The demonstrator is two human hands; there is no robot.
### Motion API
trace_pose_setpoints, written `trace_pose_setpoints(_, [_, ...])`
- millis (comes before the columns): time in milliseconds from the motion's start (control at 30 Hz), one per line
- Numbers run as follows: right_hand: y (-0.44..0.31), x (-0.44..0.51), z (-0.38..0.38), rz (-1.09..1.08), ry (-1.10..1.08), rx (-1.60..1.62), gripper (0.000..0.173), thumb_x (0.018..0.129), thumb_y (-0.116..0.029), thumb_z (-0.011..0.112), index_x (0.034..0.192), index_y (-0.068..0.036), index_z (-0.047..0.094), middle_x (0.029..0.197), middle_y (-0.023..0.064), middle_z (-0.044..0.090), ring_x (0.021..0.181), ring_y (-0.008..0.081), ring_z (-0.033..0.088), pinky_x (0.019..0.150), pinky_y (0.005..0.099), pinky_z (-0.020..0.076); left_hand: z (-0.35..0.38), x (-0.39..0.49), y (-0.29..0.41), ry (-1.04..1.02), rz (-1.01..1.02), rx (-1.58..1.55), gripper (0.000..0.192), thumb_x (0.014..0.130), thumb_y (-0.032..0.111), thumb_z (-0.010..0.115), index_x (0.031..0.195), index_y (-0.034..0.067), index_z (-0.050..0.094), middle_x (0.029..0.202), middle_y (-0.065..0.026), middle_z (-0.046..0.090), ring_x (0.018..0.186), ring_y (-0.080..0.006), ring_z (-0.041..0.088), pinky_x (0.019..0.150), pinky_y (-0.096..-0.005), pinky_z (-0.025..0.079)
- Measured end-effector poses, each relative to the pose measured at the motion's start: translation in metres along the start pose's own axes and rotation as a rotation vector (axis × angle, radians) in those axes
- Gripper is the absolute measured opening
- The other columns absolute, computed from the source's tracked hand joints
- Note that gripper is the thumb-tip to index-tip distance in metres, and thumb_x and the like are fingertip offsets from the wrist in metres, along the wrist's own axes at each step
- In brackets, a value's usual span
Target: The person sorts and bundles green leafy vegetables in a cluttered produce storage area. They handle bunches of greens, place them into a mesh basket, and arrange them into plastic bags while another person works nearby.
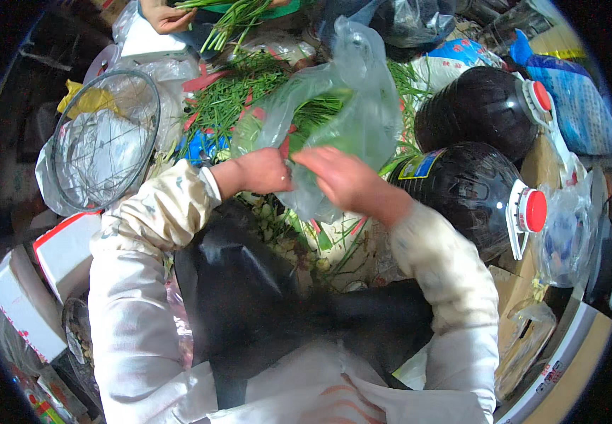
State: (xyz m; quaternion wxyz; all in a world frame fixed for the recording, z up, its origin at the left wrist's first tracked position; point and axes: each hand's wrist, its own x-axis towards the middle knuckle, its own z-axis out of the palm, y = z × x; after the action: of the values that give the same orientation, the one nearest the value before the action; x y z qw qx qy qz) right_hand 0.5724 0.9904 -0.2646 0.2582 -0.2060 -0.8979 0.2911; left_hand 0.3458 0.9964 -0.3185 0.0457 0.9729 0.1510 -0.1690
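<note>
A translucent plastic bag (372, 79) with leafy greens (319, 110) inside stands in front of me, its film crumpled and partly upright. My left hand (264, 170) is closed in a fist at the bag's near edge, gripping the film there. Just to its right, my right hand (340, 177) is blurred, its fingers stretched toward the left fist and over the bag. Whether those fingers pinch anything is unclear. Between the hands shows a short red strip (284, 147). Loose green stalks and more red strips (205, 80) lie heaped beyond the bag.
Two large dark-filled jugs (457, 196) with red caps lie at right. A round wire-mesh strainer (105, 140) leans at left, above white boxes (70, 254). Across from me another person's hand (170, 18) holds green stalks (239, 21). Vegetable scraps (306, 259) litter the ground.
</note>
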Motion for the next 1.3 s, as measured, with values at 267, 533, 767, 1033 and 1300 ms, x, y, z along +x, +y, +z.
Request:
trace_pose_setpoints(267, [0.152,-0.068,-0.041,1.000,-0.588,-0.840,0.036,0.092,-0.023,0.041,0.124,-0.006,0.045,0.113,0.0181,0.058,0.110,0.0310,0.052,0.092,0.0453,0.0382,0.040,-0.094,0.007,-0.014,-0.348,-0.447,0.028,0.085,0.036,0.058,0.097,0.011,0.064,0.079,-0.0151,0.063,0.080,-0.0343,0.064,0.070,-0.0459,0.050])
trace_pose_setpoints(533, [0.137,-0.027,-0.069,1.028,0.274,0.310,0.051,0.097,-0.029,0.049,0.136,0.001,0.035,0.107,0.0243,0.062,0.090,0.0323,0.066,0.082,0.0420,0.0517,0.014,-0.012,-0.062,0.209,-0.469,-0.459,0.042,0.087,0.029,0.058,0.128,0.017,0.055,0.125,-0.0159,0.054,0.113,-0.0387,0.052,0.092,-0.0451,0.045])
trace_pose_setpoints(767, [0.143,0.025,-0.119,0.882,0.658,0.650,0.024,0.095,-0.023,0.051,0.100,-0.001,0.061,0.086,0.0083,0.065,0.086,0.0169,0.063,0.072,0.0285,0.0519,0.034,0.014,-0.111,0.147,-1.007,-0.120,0.066,0.079,0.020,0.067,0.140,0.018,0.040,0.150,-0.0107,0.031,0.133,-0.0409,0.034,0.100,-0.0645,0.033])
trace_pose_setpoints(1033, [0.210,-0.027,-0.006,0.757,-0.270,-0.160,0.021,0.080,-0.006,0.057,0.098,0.000,0.068,0.091,0.0175,0.069,0.085,0.0287,0.066,0.079,0.0359,0.0502,0.032,0.027,-0.076,0.064,-0.495,-0.307,0.061,0.077,0.013,0.066,0.135,0.010,0.046,0.141,-0.0169,0.041,0.132,-0.0311,0.039,0.105,-0.0496,0.035])
trace_pose_setpoints(1300, [0.224,-0.064,0.045,0.794,-0.470,-0.055,0.034,0.079,0.001,0.056,0.113,0.003,0.061,0.101,0.0183,0.067,0.092,0.0260,0.065,0.084,0.0326,0.0494,0.118,0.056,-0.077,-0.067,-0.555,-0.266,0.097,0.062,0.027,0.082,0.142,0.006,0.033,0.144,-0.0152,0.038,0.136,-0.0300,0.034,0.110,-0.0501,0.026])
